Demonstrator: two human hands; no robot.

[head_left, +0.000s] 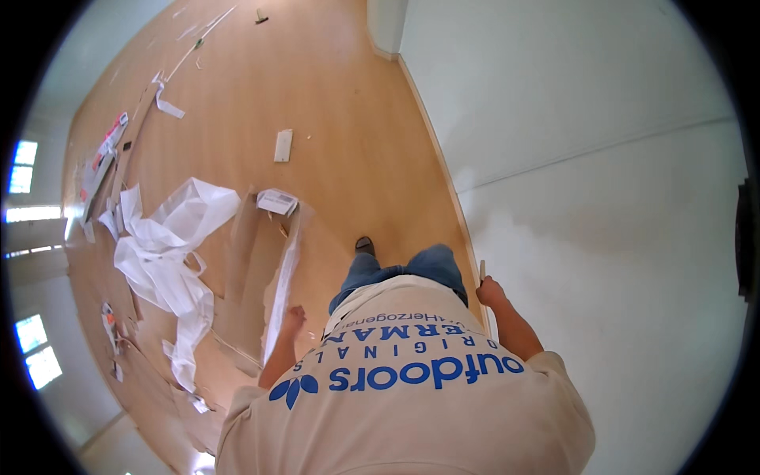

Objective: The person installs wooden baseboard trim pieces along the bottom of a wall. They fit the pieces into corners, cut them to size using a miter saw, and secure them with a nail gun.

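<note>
My left hand (294, 320) hangs at my left side with its fingers loosely curled, and nothing shows in it. The nearest thing to it is the opened cardboard box (255, 273), long and narrow, lying on the floor with a white label at its far end. On my other side, my right hand (491, 293) is closed around a thin, pale, stick-like piece (482, 270) that points up past the fingers. This hand is close to the white wall; the frame does not show what the piece is exactly.
A crumpled white plastic sheet (170, 253) spreads over the floor at left. Farther off lie a small white rectangular piece (283, 146), long strips (134, 142) and scraps. The white wall (602, 237) runs along my right, with a wooden skirting board (427, 127) at its foot.
</note>
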